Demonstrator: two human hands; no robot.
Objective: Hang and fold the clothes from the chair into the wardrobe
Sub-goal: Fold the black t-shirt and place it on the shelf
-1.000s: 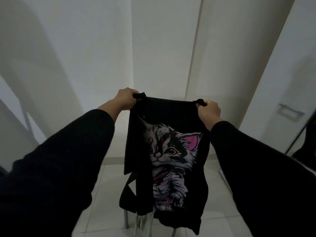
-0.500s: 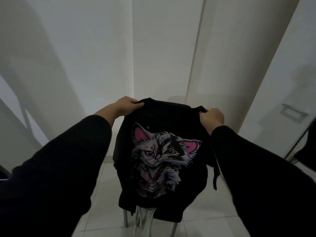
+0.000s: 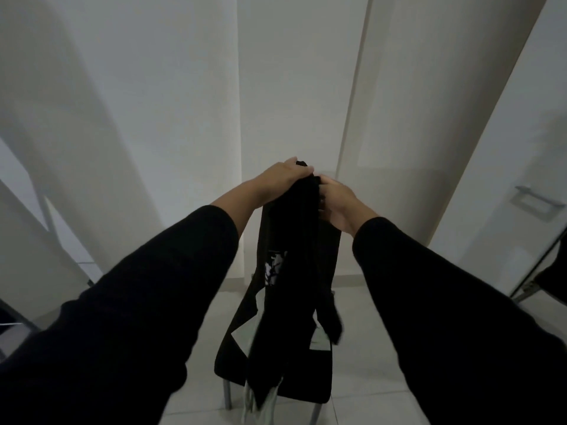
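Matt black cloth shirt (image 3: 294, 271), glossy floor tiles (image 3: 362, 391), metal chair legs (image 3: 227, 394)

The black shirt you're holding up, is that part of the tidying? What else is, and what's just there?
Part of the job:
- black shirt, folded in half, hanging
- left hand and right hand, gripping its top together
- chair below, pale garment on it
- white wardrobe door

Just there:
- tiled floor
- white wall
- folding frame, right edge

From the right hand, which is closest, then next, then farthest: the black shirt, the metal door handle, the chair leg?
1. black shirt, gripped in the right hand.
2. metal door handle, on the door at right.
3. chair leg, low down, beneath the shirt.
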